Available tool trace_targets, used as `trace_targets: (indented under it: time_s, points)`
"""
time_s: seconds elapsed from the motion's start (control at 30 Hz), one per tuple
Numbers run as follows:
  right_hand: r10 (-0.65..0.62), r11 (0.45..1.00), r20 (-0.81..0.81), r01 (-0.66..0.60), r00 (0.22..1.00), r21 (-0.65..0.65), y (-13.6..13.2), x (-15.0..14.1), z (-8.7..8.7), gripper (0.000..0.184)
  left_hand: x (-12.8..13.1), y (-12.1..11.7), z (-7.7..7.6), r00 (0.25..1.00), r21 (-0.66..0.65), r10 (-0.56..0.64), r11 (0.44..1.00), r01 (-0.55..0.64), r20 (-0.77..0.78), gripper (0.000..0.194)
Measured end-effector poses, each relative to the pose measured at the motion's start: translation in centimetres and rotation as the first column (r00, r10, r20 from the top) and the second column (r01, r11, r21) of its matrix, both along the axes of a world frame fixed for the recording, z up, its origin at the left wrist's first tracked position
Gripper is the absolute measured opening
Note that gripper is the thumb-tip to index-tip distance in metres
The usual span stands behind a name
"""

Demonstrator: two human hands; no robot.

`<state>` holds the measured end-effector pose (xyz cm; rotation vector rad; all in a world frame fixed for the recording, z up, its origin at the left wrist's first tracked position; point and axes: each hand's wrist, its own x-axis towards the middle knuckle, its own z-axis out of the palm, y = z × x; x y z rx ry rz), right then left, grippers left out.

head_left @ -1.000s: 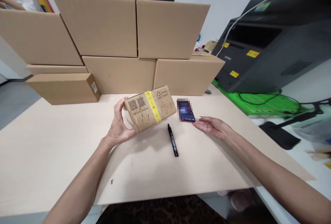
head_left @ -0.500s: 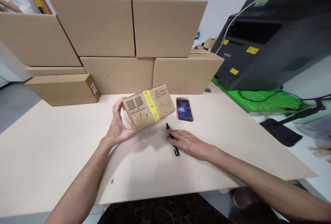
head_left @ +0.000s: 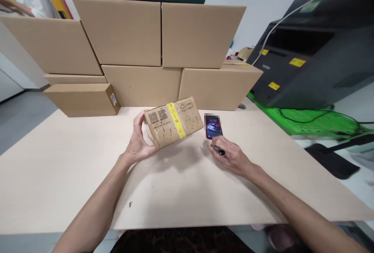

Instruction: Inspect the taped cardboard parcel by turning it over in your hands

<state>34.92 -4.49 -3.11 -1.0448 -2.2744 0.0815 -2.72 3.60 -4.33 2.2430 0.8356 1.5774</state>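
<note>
My left hand (head_left: 138, 144) grips the left end of a small brown cardboard parcel (head_left: 173, 122) with a yellow tape band and printed codes, holding it tilted above the pale table (head_left: 58, 167). My right hand (head_left: 229, 155) is closed round a black marker pen (head_left: 218, 150), lifted off the table just right of the parcel. A phone with a red case (head_left: 214, 129) lies flat on the table right behind my right hand.
Large plain cardboard boxes (head_left: 131, 46) are stacked along the table's far edge. A dark printer (head_left: 309, 58) stands at the right on a green mat (head_left: 309, 118) with a black cable. Someone's arm and white sleeve (head_left: 20, 2) show at the top left.
My right hand came from beside the phone to the marker on the table, picked it up and carried it back toward the phone. The left hand kept hold of the parcel.
</note>
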Motion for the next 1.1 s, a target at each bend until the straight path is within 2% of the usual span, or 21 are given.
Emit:
trace_targets:
  time_s: [0.13, 0.2, 0.27, 0.43, 0.5, 0.57, 0.63, 0.67, 0.73, 0.77, 0.83, 0.9, 0.93, 1.0, 1.07, 1.1]
  points:
    - [0.089, 0.996, 0.263, -0.094, 0.961, 0.004, -0.1, -0.1, -1.3, 0.039, -0.1, 0.0, 0.1, 1.000, 0.006, -0.003, 1.000, 0.003, -0.007, 0.142]
    - [0.111, 0.993, 0.339, -0.120, 0.934, 0.006, 0.4, -0.3, -1.9, 0.041, -0.1, -0.1, 0.2, 1.000, 0.009, -0.009, 1.000, 0.009, -0.016, 0.141]
    - [0.117, 0.993, 0.361, -0.115, 0.925, -0.027, 1.4, -0.4, -2.4, 0.039, -0.2, -0.1, 0.3, 1.000, 0.002, -0.012, 1.000, 0.012, -0.022, 0.140]
    - [0.081, 0.989, 0.266, -0.044, 0.960, -0.140, 4.7, -0.5, -2.8, 0.033, -0.3, -0.2, 0.2, 1.000, -0.017, -0.006, 1.000, 0.006, -0.004, 0.141]
    - [0.038, 0.990, 0.145, -0.017, 0.989, -0.140, 5.6, -0.9, -2.6, 0.034, -0.3, -0.2, 0.1, 1.000, -0.010, 0.003, 1.000, -0.003, 0.002, 0.140]
    - [-0.061, 0.986, -0.083, 0.047, 0.995, -0.158, 6.0, -1.6, -2.2, 0.036, -0.2, -0.1, 0.0, 1.000, -0.003, 0.009, 1.000, -0.009, 0.006, 0.139]
    - [-0.160, 0.969, -0.384, 0.070, 0.909, -0.238, 6.1, -2.6, -1.4, 0.044, -0.1, -0.1, 0.0, 1.000, 0.013, 0.006, 1.000, -0.006, 0.022, 0.138]
    - [-0.182, 0.955, -0.525, 0.024, 0.831, -0.294, 6.2, -3.2, -0.9, 0.051, 0.0, -0.1, 0.1, 1.000, 0.023, 0.003, 1.000, -0.004, 0.030, 0.137]
    - [-0.124, 0.925, -0.688, -0.168, 0.715, -0.341, 6.4, -4.2, 0.4, 0.078, 0.2, -0.2, 0.4, 0.999, 0.042, -0.003, 0.999, 0.002, 0.040, 0.134]
    - [-0.072, 0.900, -0.708, -0.260, 0.703, -0.350, 6.7, -4.6, 1.0, 0.094, 0.3, -0.3, 0.7, 0.999, 0.048, -0.007, 0.999, 0.005, 0.039, 0.132]
    - [0.036, 0.833, -0.677, -0.396, 0.735, -0.386, 7.3, -5.4, 2.3, 0.118, 0.4, -0.7, 1.2, 0.999, 0.040, -0.012, 0.999, 0.010, 0.034, 0.129]
    - [0.118, 0.777, -0.645, -0.474, 0.755, -0.413, 7.9, -6.4, 3.4, 0.127, 0.2, -1.0, 1.7, 0.999, 0.009, -0.005, 1.000, 0.004, 0.045, 0.127]
    - [0.144, 0.778, -0.649, -0.491, 0.747, -0.393, 8.0, -7.0, 4.0, 0.126, -0.1, -1.1, 1.8, 0.998, -0.014, 0.007, 1.000, -0.006, 0.060, 0.126]
    - [0.163, 0.849, -0.689, -0.457, 0.706, -0.267, 7.3, -8.7, 5.0, 0.116, -0.7, -1.3, 2.0, 0.994, -0.076, 0.037, 0.997, -0.029, 0.103, 0.123]
    - [0.131, 0.966, -0.757, -0.254, 0.640, -0.047, 5.4, -10.5, 5.8, 0.097, -1.3, -1.3, 2.1, 0.987, -0.139, 0.057, 0.990, -0.036, 0.147, 0.117]
    - [0.096, 0.990, -0.753, -0.143, 0.651, 0.003, 4.0, -11.4, 6.2, 0.089, -1.6, -1.3, 2.2, 0.985, -0.151, 0.058, 0.988, -0.033, 0.164, 0.114]
